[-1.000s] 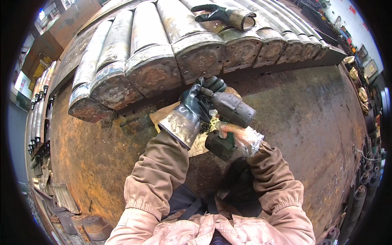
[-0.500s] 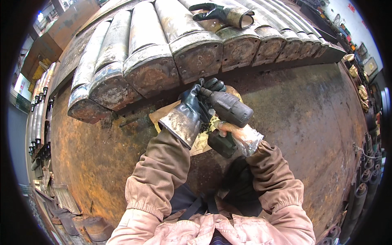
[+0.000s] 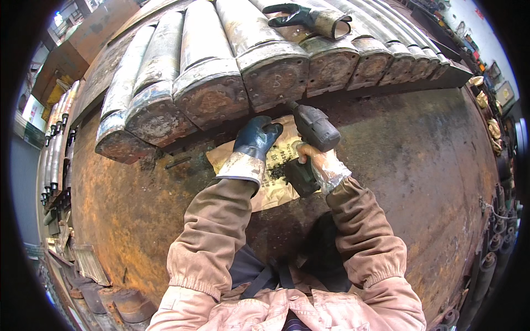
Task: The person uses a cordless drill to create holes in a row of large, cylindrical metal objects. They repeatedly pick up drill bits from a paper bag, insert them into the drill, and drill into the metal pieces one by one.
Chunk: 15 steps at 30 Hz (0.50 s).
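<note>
**Gripping the driver [image 3: 317,129] one-handed beside the paper [image 3: 270,199]**

Looks, as a judgement, like a step of steady one-handed handling. To do it well, wrap the handle fully, line the wrist up behind the nose [image 3: 295,109], and rest the trigger finger lightly until sure of the aim. Best to allow for the clear film [image 3: 333,172] around the right hand [image 3: 319,160]: probably slippery, so worth a firm squeeze. Better also to hold the left hand [image 3: 256,138] off the nose, with loose glove material well away from anything apt to spin. Avoid brushing the dark bits [image 3: 277,171] on the paper with the battery [image 3: 301,177], low and close beside them.

To find the driver, look just right of the left hand, well apart from it, across a strip of paper. Tilted, with the nose up and leftward, near the end of a cylinder [image 3: 276,80]; cannot tell about contact there.

Closed around the driver's handle with the right hand. Only partly open on the left, in a dark glove, with the thumb parted from the fingers and nothing seen in hold; cannot tell about anything small under the palm. Note a spare glove [image 3: 306,20], farther off, on top of the cylinders.
</note>
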Each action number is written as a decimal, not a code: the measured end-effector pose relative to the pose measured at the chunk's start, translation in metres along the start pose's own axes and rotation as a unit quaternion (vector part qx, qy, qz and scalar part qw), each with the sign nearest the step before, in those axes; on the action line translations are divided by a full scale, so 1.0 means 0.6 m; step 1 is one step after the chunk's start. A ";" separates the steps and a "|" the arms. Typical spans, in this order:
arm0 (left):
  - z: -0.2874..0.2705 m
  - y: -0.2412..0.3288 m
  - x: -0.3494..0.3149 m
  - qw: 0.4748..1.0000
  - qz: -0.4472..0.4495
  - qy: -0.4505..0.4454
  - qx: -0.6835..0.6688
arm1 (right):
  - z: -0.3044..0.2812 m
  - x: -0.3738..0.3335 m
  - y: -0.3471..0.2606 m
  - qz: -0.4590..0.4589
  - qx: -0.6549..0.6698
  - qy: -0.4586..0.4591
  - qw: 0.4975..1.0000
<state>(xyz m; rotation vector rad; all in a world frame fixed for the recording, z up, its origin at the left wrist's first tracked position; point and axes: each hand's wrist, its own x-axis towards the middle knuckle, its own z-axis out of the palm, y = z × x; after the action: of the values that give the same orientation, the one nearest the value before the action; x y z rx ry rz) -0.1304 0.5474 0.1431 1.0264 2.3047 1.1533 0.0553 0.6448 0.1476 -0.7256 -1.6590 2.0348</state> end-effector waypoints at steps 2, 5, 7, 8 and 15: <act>-0.003 -0.017 -0.002 0.999 0.007 0.022 -0.044 | -0.008 0.024 0.028 -0.091 -0.033 -0.055 0.994; -0.002 -0.031 0.001 0.989 -0.003 0.038 -0.146 | -0.026 0.051 0.064 -0.183 -0.092 -0.133 0.970; -0.008 -0.041 0.001 0.979 -0.024 0.038 -0.201 | 0.001 0.038 0.038 -0.066 -0.045 -0.103 0.991; -0.011 -0.042 0.002 0.979 -0.024 0.030 -0.200 | 0.011 0.034 0.025 -0.011 -0.006 -0.088 0.996; -0.025 -0.024 -0.011 0.960 -0.016 0.027 -0.277 | -0.008 0.081 0.089 -0.103 -0.132 -0.178 0.970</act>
<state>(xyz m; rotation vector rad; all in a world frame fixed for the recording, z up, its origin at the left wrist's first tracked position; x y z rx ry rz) -0.1413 0.5289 0.1406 0.7442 1.8468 1.6950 0.0212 0.6674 0.0884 -0.2562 -2.1366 1.8963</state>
